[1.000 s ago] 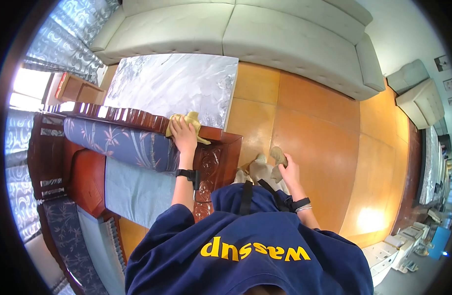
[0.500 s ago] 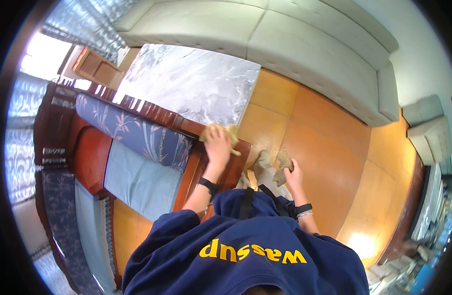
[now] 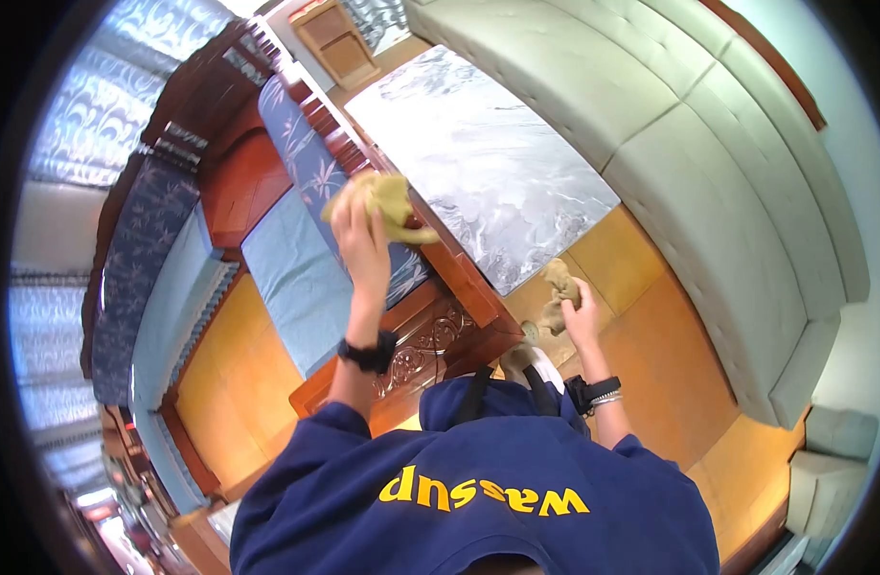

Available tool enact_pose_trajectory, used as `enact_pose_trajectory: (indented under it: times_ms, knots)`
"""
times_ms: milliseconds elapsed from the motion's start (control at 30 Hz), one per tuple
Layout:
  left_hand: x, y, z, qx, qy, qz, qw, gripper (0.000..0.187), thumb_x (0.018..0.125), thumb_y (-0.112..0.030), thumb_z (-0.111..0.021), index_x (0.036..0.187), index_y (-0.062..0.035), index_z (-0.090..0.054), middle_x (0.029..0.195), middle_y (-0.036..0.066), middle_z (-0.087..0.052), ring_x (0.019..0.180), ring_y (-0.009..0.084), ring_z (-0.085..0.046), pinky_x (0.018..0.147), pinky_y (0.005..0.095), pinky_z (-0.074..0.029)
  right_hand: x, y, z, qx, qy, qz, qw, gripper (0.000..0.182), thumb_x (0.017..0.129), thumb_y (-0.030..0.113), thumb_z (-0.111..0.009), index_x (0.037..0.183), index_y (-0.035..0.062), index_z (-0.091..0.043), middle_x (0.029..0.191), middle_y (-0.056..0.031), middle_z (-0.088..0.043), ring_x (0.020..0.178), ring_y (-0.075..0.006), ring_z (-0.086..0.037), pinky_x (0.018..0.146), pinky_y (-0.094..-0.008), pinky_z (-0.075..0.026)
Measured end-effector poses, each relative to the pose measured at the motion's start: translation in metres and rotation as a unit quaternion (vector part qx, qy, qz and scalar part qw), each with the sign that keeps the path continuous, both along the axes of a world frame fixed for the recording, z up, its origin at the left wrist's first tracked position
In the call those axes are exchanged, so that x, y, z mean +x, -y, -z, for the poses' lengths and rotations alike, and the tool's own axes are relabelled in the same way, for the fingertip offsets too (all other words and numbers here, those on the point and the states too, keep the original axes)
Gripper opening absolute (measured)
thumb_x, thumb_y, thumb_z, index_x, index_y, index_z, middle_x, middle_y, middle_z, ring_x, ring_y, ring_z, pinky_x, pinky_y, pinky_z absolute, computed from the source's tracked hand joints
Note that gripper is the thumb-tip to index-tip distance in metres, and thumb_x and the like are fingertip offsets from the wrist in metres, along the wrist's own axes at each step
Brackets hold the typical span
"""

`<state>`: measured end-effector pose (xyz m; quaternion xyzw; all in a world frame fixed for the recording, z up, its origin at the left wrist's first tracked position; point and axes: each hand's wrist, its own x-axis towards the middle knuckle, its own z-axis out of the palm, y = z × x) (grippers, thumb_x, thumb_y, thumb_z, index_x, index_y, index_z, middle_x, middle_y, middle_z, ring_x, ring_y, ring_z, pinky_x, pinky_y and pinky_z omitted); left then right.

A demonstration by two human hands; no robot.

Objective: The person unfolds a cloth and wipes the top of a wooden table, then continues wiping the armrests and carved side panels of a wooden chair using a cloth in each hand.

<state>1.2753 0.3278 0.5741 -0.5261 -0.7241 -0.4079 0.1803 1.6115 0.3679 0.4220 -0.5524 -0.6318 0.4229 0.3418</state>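
Note:
My left hand [image 3: 363,235] is closed over a crumpled olive-yellow cloth [image 3: 393,199] at the top of the wooden sofa's back [image 3: 449,257]. The cloth lies over the dark rail and the edge of the blue patterned back cushion [image 3: 301,144]; one loose end hangs to the right. Whether it presses on the rail cannot be made out. My right hand [image 3: 582,316] holds a brownish cloth [image 3: 557,287], bunched and hanging from the fingers, in front of me above the floor near the marble-patterned table's corner.
The marble-patterned table [image 3: 497,144] stands just behind the wooden sofa. Beyond it runs a long cream sofa [image 3: 689,182]. A light blue seat cover [image 3: 296,273] lies on the wooden sofa, whose carved end [image 3: 425,350] is close to my body. Tiled floor [image 3: 660,355] spreads to the right.
My view has turned, and I have shifted toward the sofa. My left hand has moved with its cloth from the armrest corner along the back rail. My right hand still holds its cloth.

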Motion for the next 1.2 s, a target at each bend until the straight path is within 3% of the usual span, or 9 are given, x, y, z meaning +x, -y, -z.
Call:
enact_pose_trajectory:
  times_ms: [200, 300, 433, 533, 667, 733, 833, 1000, 1200]
  knots:
    - [-0.089, -0.067, 0.036, -0.117, 0.078, 0.006, 0.990, 0.046, 0.091, -0.020, -0.047, 0.129, 0.0038, -0.042, 0.138, 0.024, -0.033, 0.128, 0.0382, -0.032, 0.106, 0.0443, -0.026, -0.068, 0.008, -0.013, 0.121, -0.001, -0.270, 0.955, 0.039, 0.074, 0.010, -0.054, 0.112, 0.0028, -0.054, 0.108, -0.0169, -0.058, 0.101, -0.0323, -0.056, 0.089, -0.0389, -0.044]
    - [-0.114, -0.087, 0.035, -0.231, -0.005, -0.048, 0.972, 0.067, 0.088, -0.030, -0.048, 0.140, 0.0036, -0.021, 0.143, 0.031, -0.017, 0.132, 0.0459, -0.019, 0.111, 0.0463, -0.016, -0.103, 0.029, -0.011, 0.162, 0.009, -0.341, 0.926, 0.044, 0.073, 0.010, -0.056, 0.116, 0.0036, -0.052, 0.117, -0.0157, -0.054, 0.109, -0.0320, -0.051, 0.093, -0.0408, -0.041]
    - [-0.123, -0.109, 0.020, -0.246, -0.020, -0.096, 0.964, 0.069, 0.086, -0.032, -0.051, 0.139, 0.0029, -0.024, 0.142, 0.031, -0.018, 0.129, 0.0493, -0.022, 0.109, 0.0487, -0.021, -0.131, 0.037, 0.003, 0.298, 0.140, -0.406, 0.852, 0.050, 0.071, 0.012, -0.059, 0.120, 0.0052, -0.052, 0.131, -0.0148, -0.044, 0.124, -0.0307, -0.039, 0.102, -0.0465, -0.033]
    - [-0.126, -0.112, 0.024, -0.256, -0.018, -0.128, 0.958, 0.072, 0.082, -0.034, -0.056, 0.139, -0.0023, -0.026, 0.142, 0.030, -0.020, 0.121, 0.0490, -0.034, 0.103, 0.0495, -0.032, -0.142, 0.024, -0.005, 0.236, 0.141, -0.443, 0.853, 0.053, 0.070, 0.014, -0.060, 0.122, 0.0058, -0.051, 0.139, -0.0141, -0.036, 0.130, -0.0314, -0.030, 0.106, -0.0503, -0.027]
    - [-0.067, -0.089, 0.003, -0.274, 0.042, -0.156, 0.948, 0.063, 0.078, -0.029, -0.059, 0.133, -0.0066, -0.038, 0.139, 0.026, -0.030, 0.116, 0.0432, -0.044, 0.096, 0.0451, -0.040, -0.158, 0.015, 0.001, 0.249, 0.155, -0.448, 0.844, 0.056, 0.072, 0.017, -0.060, 0.126, 0.0061, -0.048, 0.140, -0.0154, -0.033, 0.131, -0.0325, -0.029, 0.106, -0.0505, -0.027]
    - [-0.038, -0.065, 0.014, -0.253, -0.069, -0.092, 0.961, 0.049, 0.075, -0.026, -0.062, 0.119, -0.0078, -0.050, 0.131, 0.021, -0.040, 0.113, 0.0398, -0.046, 0.089, 0.0434, -0.047, -0.159, 0.017, 0.001, 0.259, 0.154, -0.448, 0.842, 0.057, 0.072, 0.017, -0.060, 0.127, 0.0058, -0.047, 0.140, -0.0165, -0.033, 0.131, -0.0334, -0.029, 0.106, -0.0503, -0.027]
    - [0.020, -0.047, 0.014, -0.166, -0.173, -0.170, 0.956, 0.033, 0.073, -0.019, -0.064, 0.104, -0.0101, -0.056, 0.120, 0.016, -0.047, 0.112, 0.0349, -0.047, 0.071, 0.0405, -0.054, -0.150, 0.021, 0.004, 0.284, 0.154, -0.444, 0.836, 0.058, 0.072, 0.016, -0.061, 0.127, 0.0053, -0.047, 0.139, -0.0169, -0.034, 0.130, -0.0341, -0.030, 0.105, -0.0503, -0.029]
    - [0.043, -0.024, 0.055, -0.262, -0.244, -0.159, 0.920, 0.044, 0.073, -0.008, -0.062, 0.116, -0.0103, -0.054, 0.132, 0.010, -0.038, 0.127, 0.0374, -0.032, 0.093, 0.0446, -0.045, -0.134, 0.022, 0.005, 0.278, 0.122, -0.428, 0.851, 0.055, 0.073, 0.010, -0.059, 0.126, 0.0049, -0.047, 0.136, -0.0157, -0.038, 0.128, -0.0319, -0.034, 0.103, -0.0457, -0.034]
    - [0.022, -0.037, 0.037, -0.093, -0.118, -0.114, 0.982, 0.043, 0.077, -0.007, -0.060, 0.120, -0.0087, -0.052, 0.136, 0.014, -0.034, 0.128, 0.0390, -0.029, 0.101, 0.0486, -0.036, -0.121, 0.022, 0.010, 0.210, 0.024, -0.377, 0.902, 0.047, 0.075, 0.004, -0.055, 0.122, 0.0029, -0.049, 0.127, -0.0163, -0.047, 0.122, -0.0325, -0.042, 0.101, -0.0398, -0.037]
